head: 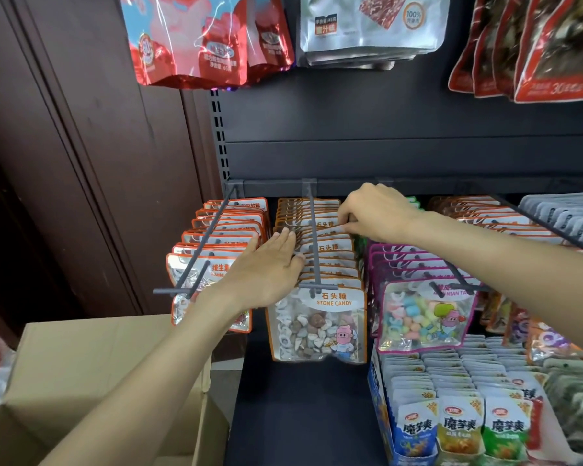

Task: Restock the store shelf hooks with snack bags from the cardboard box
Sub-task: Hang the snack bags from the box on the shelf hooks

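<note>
Dark metal store shelving point(401, 129) fills the view, with a brown wooden wall panel point(81, 146) to its left. At the centre a grey metal hook point(312, 237) carries a packed row of clear, orange-edged "STONE CANDY" snack bags point(318, 326). Left of that hook, the left hand point(266, 267) lies flat with straight fingers pressed against the left side of the row. Right of the hook and further back, the right hand point(374, 211) has its fingers curled, pinching the top edge of one bag in the row. Below and left of the hook sits the open brown cardboard box point(91, 375). Pink-edged bags of pastel candy point(424, 314) hang just right of the hook.
</note>
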`<state>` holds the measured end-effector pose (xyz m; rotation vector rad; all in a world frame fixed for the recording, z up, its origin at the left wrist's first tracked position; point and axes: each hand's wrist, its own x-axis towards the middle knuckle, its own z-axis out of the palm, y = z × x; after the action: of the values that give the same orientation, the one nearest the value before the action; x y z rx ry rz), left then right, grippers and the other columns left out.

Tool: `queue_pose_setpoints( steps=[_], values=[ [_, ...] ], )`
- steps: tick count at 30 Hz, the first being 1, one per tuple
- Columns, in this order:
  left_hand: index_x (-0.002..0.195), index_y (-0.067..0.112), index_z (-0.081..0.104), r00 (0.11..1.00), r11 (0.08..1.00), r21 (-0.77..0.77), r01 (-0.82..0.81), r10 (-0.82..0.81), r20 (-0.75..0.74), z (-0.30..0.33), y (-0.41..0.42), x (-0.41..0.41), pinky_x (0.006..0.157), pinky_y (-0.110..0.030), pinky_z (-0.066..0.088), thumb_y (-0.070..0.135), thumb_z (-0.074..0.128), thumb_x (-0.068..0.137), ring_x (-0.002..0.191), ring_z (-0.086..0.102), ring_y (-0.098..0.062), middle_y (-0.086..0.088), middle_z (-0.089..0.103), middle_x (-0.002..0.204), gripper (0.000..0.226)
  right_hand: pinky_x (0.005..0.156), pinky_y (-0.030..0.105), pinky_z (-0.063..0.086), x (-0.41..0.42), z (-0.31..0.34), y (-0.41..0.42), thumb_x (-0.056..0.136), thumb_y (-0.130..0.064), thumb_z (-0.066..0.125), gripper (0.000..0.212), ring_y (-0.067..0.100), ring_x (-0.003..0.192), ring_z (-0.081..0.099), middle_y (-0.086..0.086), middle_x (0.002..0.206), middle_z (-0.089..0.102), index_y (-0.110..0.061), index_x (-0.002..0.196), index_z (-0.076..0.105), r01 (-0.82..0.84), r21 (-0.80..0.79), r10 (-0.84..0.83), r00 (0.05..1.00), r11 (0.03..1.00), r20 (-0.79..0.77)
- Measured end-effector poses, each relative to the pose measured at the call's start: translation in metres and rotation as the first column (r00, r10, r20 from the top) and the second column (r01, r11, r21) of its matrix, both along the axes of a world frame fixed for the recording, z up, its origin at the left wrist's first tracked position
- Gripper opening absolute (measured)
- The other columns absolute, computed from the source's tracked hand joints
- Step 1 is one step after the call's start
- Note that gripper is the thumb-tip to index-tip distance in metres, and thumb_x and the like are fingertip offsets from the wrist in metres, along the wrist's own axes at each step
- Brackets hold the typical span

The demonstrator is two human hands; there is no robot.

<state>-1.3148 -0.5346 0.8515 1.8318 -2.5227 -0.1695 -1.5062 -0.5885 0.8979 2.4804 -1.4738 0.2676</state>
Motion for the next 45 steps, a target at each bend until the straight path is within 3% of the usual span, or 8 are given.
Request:
queue_pose_setpoints(
  steps=[6, 11, 20, 24, 29, 37, 42, 45],
  values=[
    [0.153, 0.014, 0.0, 0.996, 1.0, -0.004, -0.031, 0.031, -0.087, 0.008, 0.005, -0.006, 0.117, -0.031, -0.007, 0.036, 0.01, 0.105, 0.148, -0.007, -0.01, 0.0, -0.006, 0.161, 0.054, 0.059, 0.02, 0.048, -0.008, 0.007, -0.008, 0.098, -0.029, 0.053, 0.021, 0.002, 0.058, 0.063, -0.007, 0.074, 0.067, -0.016, 0.097, 0.07, 0.007, 0.132, -0.025, 0.99, 0.991, 0.136],
    [0.153, 0.014, 0.0, 0.996, 0.999, -0.003, -0.035, 0.035, -0.084, 0.009, 0.005, -0.008, 0.119, -0.032, -0.007, 0.037, 0.01, 0.105, 0.148, -0.008, -0.01, -0.001, -0.007, 0.162, 0.055, 0.056, 0.018, 0.042, -0.007, 0.006, -0.013, 0.091, -0.03, 0.065, 0.017, 0.006, 0.064, 0.067, -0.02, 0.06, 0.053, -0.019, 0.102, 0.071, -0.013, 0.15, 0.001, 0.997, 0.989, 0.077],
    [0.153, 0.013, 0.012, 0.985, 0.996, -0.058, -0.073, 0.062, -0.163, 0.026, -0.015, -0.007, 0.119, -0.032, 0.001, 0.03, 0.016, 0.106, 0.149, 0.002, -0.014, -0.002, 0.005, 0.162, 0.051, 0.065, 0.023, 0.05, -0.003, 0.01, -0.017, 0.089, -0.032, 0.068, 0.018, 0.007, 0.065, 0.067, -0.021, 0.059, 0.053, -0.019, 0.099, 0.074, -0.074, 0.184, 0.055, 0.993, 0.98, 0.108],
    [0.153, 0.014, 0.014, 0.988, 0.997, -0.021, -0.077, 0.073, -0.133, 0.023, -0.022, -0.006, 0.12, -0.035, 0.0, 0.03, 0.015, 0.106, 0.149, 0.004, -0.015, -0.002, 0.007, 0.162, 0.05, 0.058, 0.022, 0.042, 0.003, 0.009, -0.019, 0.091, -0.029, 0.065, 0.016, 0.01, 0.066, 0.066, -0.019, 0.057, 0.05, -0.02, 0.101, 0.073, -0.069, 0.14, 0.07, 0.997, 0.988, -0.009],
    [0.153, 0.014, 0.015, 0.991, 0.996, -0.009, -0.084, 0.083, -0.108, 0.023, -0.024, -0.005, 0.119, -0.035, 0.0, 0.031, 0.014, 0.106, 0.149, 0.006, -0.015, -0.002, 0.009, 0.161, 0.05, 0.065, 0.023, 0.039, 0.007, 0.007, -0.019, 0.093, -0.023, 0.059, 0.014, 0.013, 0.073, 0.055, -0.005, 0.082, 0.063, -0.017, 0.095, 0.071, -0.091, 0.016, 0.092, 0.994, 0.996, -0.061],
    [0.153, 0.014, 0.013, 0.991, 0.997, 0.009, -0.083, 0.083, -0.104, 0.019, -0.025, -0.007, 0.119, -0.035, 0.003, 0.033, 0.014, 0.106, 0.148, 0.008, -0.014, -0.002, 0.01, 0.161, 0.051, 0.065, 0.025, 0.039, 0.003, 0.003, -0.02, 0.097, -0.024, 0.051, 0.016, 0.014, 0.073, 0.054, -0.001, 0.091, 0.067, -0.018, 0.096, 0.066, -0.118, -0.071, 0.113, 0.991, 0.99, -0.069],
    [0.154, 0.015, 0.01, 0.991, 0.997, 0.014, -0.079, 0.08, -0.103, 0.016, -0.026, -0.007, 0.12, -0.036, 0.004, 0.035, 0.015, 0.105, 0.149, 0.006, -0.014, -0.001, 0.006, 0.162, 0.053, 0.064, 0.025, 0.033, 0.0, -0.003, -0.022, 0.098, -0.026, 0.048, 0.017, 0.017, 0.095, 0.057, 0.001, 0.104, 0.061, -0.019, 0.102, 0.064, -0.159, -0.134, 0.148, 0.985, 0.978, -0.09],
    [0.154, 0.015, 0.006, 0.992, 0.998, 0.004, -0.067, 0.067, -0.104, 0.015, -0.025, -0.008, 0.12, -0.035, 0.001, 0.035, 0.015, 0.105, 0.149, 0.001, -0.013, -0.001, 0.001, 0.162, 0.053, 0.064, 0.024, 0.032, -0.003, -0.001, -0.022, 0.096, -0.027, 0.053, 0.015, 0.017, 0.097, 0.056, -0.001, 0.106, 0.059, -0.02, 0.102, 0.065, -0.146, -0.106, 0.141, 0.988, 0.984, -0.058]
  ],
)
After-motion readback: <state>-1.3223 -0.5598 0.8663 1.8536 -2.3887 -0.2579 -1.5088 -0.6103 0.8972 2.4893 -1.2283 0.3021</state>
